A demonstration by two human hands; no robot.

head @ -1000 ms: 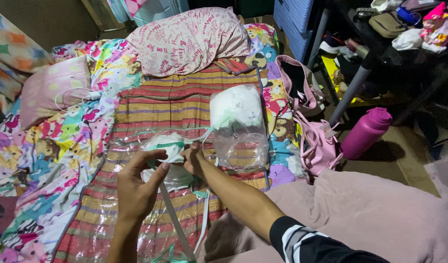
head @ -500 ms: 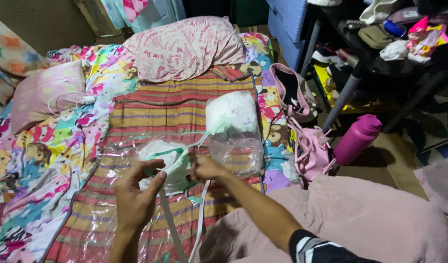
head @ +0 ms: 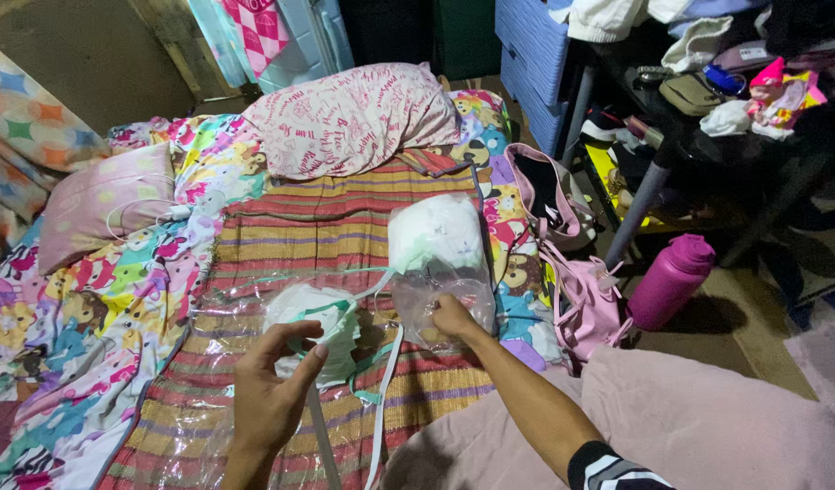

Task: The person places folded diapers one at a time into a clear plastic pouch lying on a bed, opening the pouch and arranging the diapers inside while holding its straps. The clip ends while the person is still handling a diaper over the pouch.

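Striped mat — 2 hands: left hand pinching white mask.

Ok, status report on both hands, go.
Left hand fingers pinch white folded mask. Right hand grips clear plastic bag. Loose straps trail between.

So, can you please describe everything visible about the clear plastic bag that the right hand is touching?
The clear plastic bag lies on the striped mat, its far end pointing toward the pink patterned pillow. It is thin, glossy and crinkled. Its far half is stuffed with white items, some with pale green edges; the near half looks almost empty and flattened. The right hand grips that near end. A pale green strap runs from it toward the left hand.
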